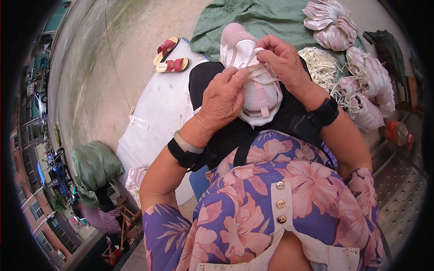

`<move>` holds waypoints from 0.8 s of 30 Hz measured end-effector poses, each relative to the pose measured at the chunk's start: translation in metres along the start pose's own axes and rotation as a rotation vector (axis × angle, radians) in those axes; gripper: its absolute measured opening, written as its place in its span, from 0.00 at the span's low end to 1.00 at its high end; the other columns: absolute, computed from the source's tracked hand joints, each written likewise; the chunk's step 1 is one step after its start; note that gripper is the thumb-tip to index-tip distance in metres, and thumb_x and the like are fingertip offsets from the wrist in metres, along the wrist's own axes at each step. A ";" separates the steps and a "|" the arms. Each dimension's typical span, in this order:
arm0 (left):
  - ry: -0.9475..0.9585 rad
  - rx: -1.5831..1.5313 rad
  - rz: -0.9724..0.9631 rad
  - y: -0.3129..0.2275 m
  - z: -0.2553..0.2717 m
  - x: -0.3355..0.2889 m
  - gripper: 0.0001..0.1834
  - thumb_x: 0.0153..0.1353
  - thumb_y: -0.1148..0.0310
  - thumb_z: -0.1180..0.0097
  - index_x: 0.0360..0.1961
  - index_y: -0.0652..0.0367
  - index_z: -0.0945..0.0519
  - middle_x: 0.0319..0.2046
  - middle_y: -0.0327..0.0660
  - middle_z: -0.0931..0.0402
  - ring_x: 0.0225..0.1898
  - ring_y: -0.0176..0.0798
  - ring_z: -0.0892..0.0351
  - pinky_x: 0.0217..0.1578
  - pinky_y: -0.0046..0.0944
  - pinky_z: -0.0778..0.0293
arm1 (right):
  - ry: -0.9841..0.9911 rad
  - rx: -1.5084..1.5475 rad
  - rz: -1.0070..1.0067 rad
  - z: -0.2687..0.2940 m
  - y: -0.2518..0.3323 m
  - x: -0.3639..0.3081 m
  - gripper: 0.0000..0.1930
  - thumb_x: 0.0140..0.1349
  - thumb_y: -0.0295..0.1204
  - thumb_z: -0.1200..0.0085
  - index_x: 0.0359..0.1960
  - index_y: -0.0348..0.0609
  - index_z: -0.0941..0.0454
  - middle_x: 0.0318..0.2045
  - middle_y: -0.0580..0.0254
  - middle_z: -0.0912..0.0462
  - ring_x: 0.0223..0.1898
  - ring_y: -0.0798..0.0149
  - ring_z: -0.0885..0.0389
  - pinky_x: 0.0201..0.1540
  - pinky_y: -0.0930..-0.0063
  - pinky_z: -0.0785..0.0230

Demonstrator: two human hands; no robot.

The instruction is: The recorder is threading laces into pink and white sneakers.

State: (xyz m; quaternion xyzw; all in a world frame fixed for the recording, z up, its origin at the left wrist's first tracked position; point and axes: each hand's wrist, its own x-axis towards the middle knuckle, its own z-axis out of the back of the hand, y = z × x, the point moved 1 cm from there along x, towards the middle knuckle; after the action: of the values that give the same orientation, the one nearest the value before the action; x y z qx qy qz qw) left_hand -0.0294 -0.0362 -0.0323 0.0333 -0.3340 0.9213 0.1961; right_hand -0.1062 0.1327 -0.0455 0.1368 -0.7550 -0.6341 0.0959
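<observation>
A pink and white sneaker [261, 92] lies on my lap over dark cloth, its toe pointing away from me and its tongue nearest me. White shoelace [252, 57] runs across its eyelets. On the shoe's right side, my right hand [287, 65] pinches a raised stretch of lace between thumb and forefinger. My left hand [222, 97] is closed at the shoe's left edge, its fingertips at the lacing near the right hand. Exactly what the left fingertips grip is hidden.
To the right lie a heap of loose white laces [320, 65] and stacked pink shoe uppers [370, 81], with a plastic bottle [398, 132] nearer. A green cloth [210, 29] spreads ahead. Red sandals [172, 65] rest beside a white sheet [151, 106]. Another person [103, 220] sits far left.
</observation>
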 end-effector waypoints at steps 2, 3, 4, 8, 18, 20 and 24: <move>-0.004 -0.003 -0.008 -0.001 0.000 0.000 0.21 0.51 0.79 0.50 0.49 0.59 0.27 0.44 0.50 0.29 0.42 0.52 0.26 0.43 0.40 0.29 | 0.068 -0.201 0.035 0.011 0.000 0.002 0.05 0.54 0.27 0.46 0.28 0.37 0.27 0.22 0.74 0.29 0.27 0.79 0.33 0.30 0.84 0.38; -0.011 -0.006 -0.013 -0.001 0.000 -0.001 0.21 0.52 0.79 0.51 0.49 0.59 0.28 0.43 0.50 0.30 0.42 0.52 0.26 0.43 0.40 0.29 | 0.068 -0.199 0.034 0.016 0.002 0.002 0.05 0.54 0.27 0.46 0.28 0.37 0.27 0.22 0.74 0.29 0.27 0.79 0.33 0.30 0.84 0.38; -0.009 -0.005 -0.011 -0.001 -0.001 0.000 0.21 0.52 0.79 0.51 0.49 0.59 0.28 0.43 0.50 0.30 0.42 0.52 0.26 0.43 0.40 0.29 | 0.123 -0.217 -0.049 0.021 0.004 0.001 0.06 0.54 0.27 0.46 0.27 0.38 0.27 0.21 0.74 0.29 0.26 0.79 0.33 0.29 0.84 0.39; 0.016 0.033 -0.014 -0.003 -0.002 0.002 0.20 0.48 0.77 0.51 0.46 0.57 0.27 0.41 0.48 0.31 0.38 0.52 0.26 0.38 0.45 0.28 | 0.296 -0.338 -0.207 0.028 0.019 0.003 0.09 0.53 0.30 0.44 0.22 0.39 0.27 0.19 0.74 0.31 0.23 0.79 0.36 0.25 0.82 0.42; -0.093 -0.076 0.024 -0.002 -0.006 -0.005 0.16 0.51 0.75 0.48 0.43 0.60 0.27 0.37 0.50 0.29 0.36 0.53 0.26 0.35 0.44 0.27 | 0.191 -0.227 -0.280 0.030 -0.002 -0.006 0.10 0.53 0.28 0.44 0.17 0.42 0.28 0.17 0.76 0.31 0.22 0.82 0.38 0.24 0.84 0.46; -0.066 -0.038 0.094 -0.008 -0.003 -0.009 0.15 0.53 0.74 0.48 0.44 0.61 0.27 0.37 0.50 0.28 0.35 0.50 0.25 0.35 0.41 0.28 | 0.085 -0.218 -0.351 0.025 -0.004 -0.007 0.11 0.53 0.28 0.43 0.16 0.43 0.28 0.16 0.76 0.31 0.20 0.81 0.39 0.23 0.84 0.47; -0.076 0.029 0.198 -0.005 -0.002 -0.011 0.10 0.57 0.71 0.46 0.39 0.62 0.26 0.30 0.48 0.26 0.30 0.45 0.24 0.32 0.38 0.29 | 0.119 -0.320 -0.333 0.023 -0.005 -0.006 0.11 0.52 0.28 0.43 0.15 0.43 0.28 0.15 0.76 0.32 0.18 0.81 0.39 0.21 0.84 0.49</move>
State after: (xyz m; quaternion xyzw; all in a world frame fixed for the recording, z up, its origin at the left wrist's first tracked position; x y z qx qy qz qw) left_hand -0.0175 -0.0353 -0.0325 0.0378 -0.3294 0.9390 0.0910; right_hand -0.1070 0.1551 -0.0538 0.2797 -0.6050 -0.7435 0.0545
